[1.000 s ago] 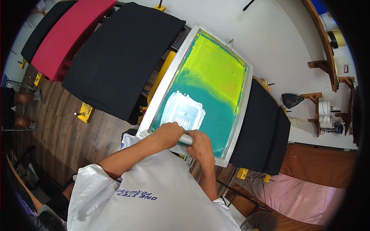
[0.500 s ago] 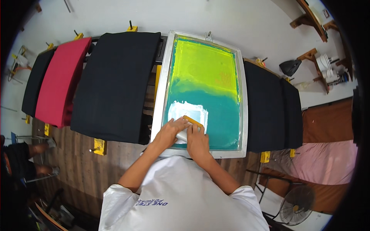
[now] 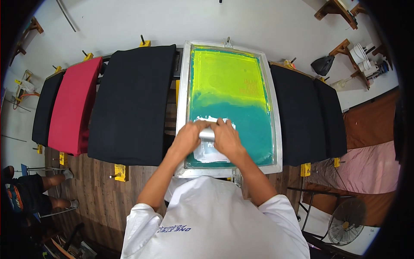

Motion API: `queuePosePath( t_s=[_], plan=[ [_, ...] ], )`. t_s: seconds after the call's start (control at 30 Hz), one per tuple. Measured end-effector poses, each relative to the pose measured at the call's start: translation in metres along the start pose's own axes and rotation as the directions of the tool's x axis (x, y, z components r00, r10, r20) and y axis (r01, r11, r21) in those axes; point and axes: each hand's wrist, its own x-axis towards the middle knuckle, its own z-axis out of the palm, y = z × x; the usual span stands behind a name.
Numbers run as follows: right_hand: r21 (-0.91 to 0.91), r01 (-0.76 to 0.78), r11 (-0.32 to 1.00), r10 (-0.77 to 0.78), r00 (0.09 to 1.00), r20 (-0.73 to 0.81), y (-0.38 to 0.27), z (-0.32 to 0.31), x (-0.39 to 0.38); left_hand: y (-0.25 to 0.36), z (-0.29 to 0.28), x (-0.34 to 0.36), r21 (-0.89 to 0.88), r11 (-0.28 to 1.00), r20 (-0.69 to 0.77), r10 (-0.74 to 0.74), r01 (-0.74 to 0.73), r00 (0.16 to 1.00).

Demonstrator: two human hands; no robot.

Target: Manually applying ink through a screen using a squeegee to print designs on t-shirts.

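A screen-printing frame (image 3: 276, 142) with silver metal edges lies before me, its mesh teal in the near half and yellow-green in the far half. On the near left of the mesh is a patch of white ink (image 3: 213, 154). Both hands grip a squeegee (image 3: 207, 133) with a silver metal holder, at the far part of that patch. My left hand (image 3: 189, 137) has its fingers wrapped over one end, and my right hand (image 3: 227, 138) over the other. The two hands nearly meet on top, hiding most of the upper edge. I cannot see the blade.
Left of the frame stand boards covered with black cloth (image 3: 131, 103) and red cloth (image 3: 74, 108); more black-covered boards (image 3: 293, 114) flank its right. Yellow clamps (image 3: 121, 172) project below. A standing fan (image 3: 346, 222) is at lower right. Another person's legs (image 3: 54, 192) show at far left.
The squeegee has moved away from me over the white patch and straightened from its slant. Its orange edge, visible before, is hidden now. The whole view has shifted slightly.
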Motion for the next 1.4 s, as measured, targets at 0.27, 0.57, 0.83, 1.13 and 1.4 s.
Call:
queuePosePath(
  t_s=[0.27,0.57,0.83,1.13,1.4],
  plan=[
    [0.069,0.117,0.991,-0.120,0.992,0.041,0.031,0.007,0.047,-0.022,-0.010,0.036,0.149,0.988,0.150,-0.058,0.035,0.987],
    [0.144,0.089,0.986,-0.122,0.962,0.244,0.018,-0.002,0.017,0.015,-0.005,-0.012,0.148,0.961,0.177,-0.260,0.236,0.949],
    [0.120,0.107,0.987,-0.137,0.950,0.280,0.008,-0.006,-0.036,0.050,0.017,-0.063,0.077,0.930,0.200,-0.369,0.360,0.908],
    [0.143,0.120,0.982,-0.162,0.926,0.342,0.015,-0.013,-0.042,0.061,0.017,-0.063,0.043,0.918,0.282,-0.390,0.395,0.876],
    [0.004,-0.061,0.998,0.061,0.997,0.055,0.013,-0.026,-0.031,0.030,0.002,0.003,-0.088,0.994,0.206,-0.049,0.069,0.977]
  ],
)
